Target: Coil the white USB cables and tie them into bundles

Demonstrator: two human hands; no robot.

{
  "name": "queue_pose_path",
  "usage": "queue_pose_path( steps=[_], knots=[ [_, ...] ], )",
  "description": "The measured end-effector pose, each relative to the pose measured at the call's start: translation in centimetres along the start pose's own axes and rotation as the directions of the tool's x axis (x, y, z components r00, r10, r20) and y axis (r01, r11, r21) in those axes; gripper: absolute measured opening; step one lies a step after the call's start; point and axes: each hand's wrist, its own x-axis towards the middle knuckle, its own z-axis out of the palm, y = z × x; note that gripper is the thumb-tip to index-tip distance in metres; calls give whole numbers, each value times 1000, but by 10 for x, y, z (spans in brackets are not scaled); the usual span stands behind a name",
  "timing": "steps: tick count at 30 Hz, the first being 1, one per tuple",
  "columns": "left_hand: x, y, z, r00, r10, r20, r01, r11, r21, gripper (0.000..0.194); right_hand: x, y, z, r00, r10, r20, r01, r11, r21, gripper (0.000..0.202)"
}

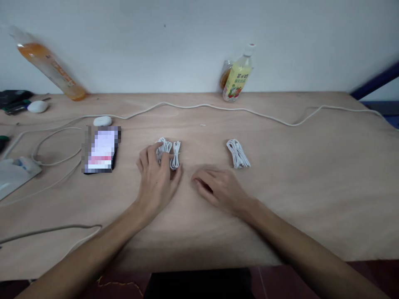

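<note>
Two coiled bundles of white cable lie side by side on the wooden table, a left bundle (166, 146) and a slimmer one (176, 154). My left hand (156, 172) is bent around them, its fingers over the left bundle and its thumb by the near end of the slimmer one. Part of the left bundle is hidden under the fingers. My right hand (222, 187) rests on the table with fingers curled and thumb near the index finger; nothing shows in it. Beyond it, to the right, lies another white cable bundle (238, 153), touched by neither hand.
A phone (102, 149) and a white earbud case (102, 121) are to the left. A long white cable (205, 105) crosses the table's back. An orange drink bottle (51, 66) and a yellow drink bottle (238, 79) lean against the wall. More cables lie at left.
</note>
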Motion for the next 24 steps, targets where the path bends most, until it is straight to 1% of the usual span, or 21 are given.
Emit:
queue_pose_path(
  steps=[4, 7, 10, 13, 16, 18, 20, 21, 24],
  knots=[
    [-2, 4, -1, 999, 37, -7, -37, 999, -22, 17, -1, 2, -2, 1000, 4, 0, -4, 1000, -3, 24],
    [-3, 6, -1, 997, 72, -29, -74, 995, -61, 15, -2, 1, -2, 999, 50, 9, -50, 999, -14, 23],
    [-5, 10, -3, 987, 159, -20, -160, 981, -110, 11, -2, -1, -2, 991, 133, -24, -133, 991, 1, 20],
    [-6, 14, -7, 970, 244, -14, -243, 955, -172, 8, 0, -3, -5, 970, 235, -57, -233, 971, 43, 17],
    [-6, 17, -10, 950, 311, 40, -288, 916, -280, 12, 2, -4, -8, 945, 323, -42, -318, 943, 94, 18],
    [-6, 18, -11, 938, 337, 81, -280, 875, -395, 17, 3, -5, -10, 932, 362, -19, -357, 924, 138, 18],
    [-7, 19, -11, 941, 323, 96, -232, 827, -512, 19, 4, -5, -11, 920, 392, -13, -385, 908, 166, 18],
    [-8, 19, -11, 949, 300, 98, -197, 805, -560, 19, 5, -6, -11, 911, 411, -25, -401, 900, 174, 18],
    [-11, 22, -13, 976, 193, 105, -78, 750, -657, 17, 5, -8, -11, 897, 443, 1, -433, 876, 211, 16]
  ],
)
